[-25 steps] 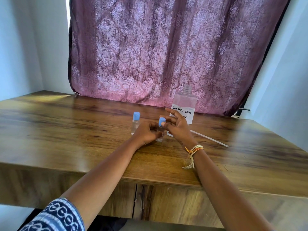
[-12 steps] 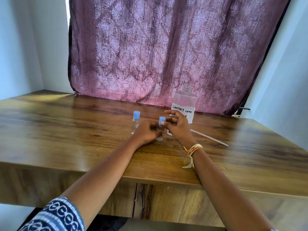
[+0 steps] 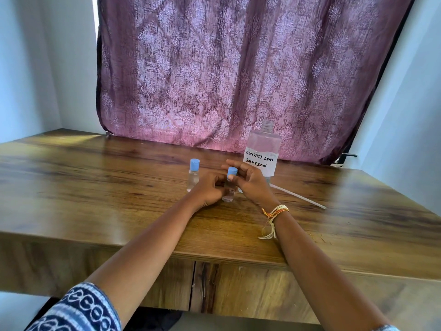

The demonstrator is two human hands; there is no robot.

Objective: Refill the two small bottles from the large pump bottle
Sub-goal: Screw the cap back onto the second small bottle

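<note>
Wooden table (image 3: 119, 187), purple curtain (image 3: 238, 68) behind; both hands' fingers (image 3: 235, 181) grip small bottle (image 3: 228, 197).

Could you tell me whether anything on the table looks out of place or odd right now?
Yes: the large bottle labelled contact lens solution stands with its neck open, no pump on it. A thin white tube, probably the pump's dip tube, lies flat on the table beside it. No spill is visible.
</note>
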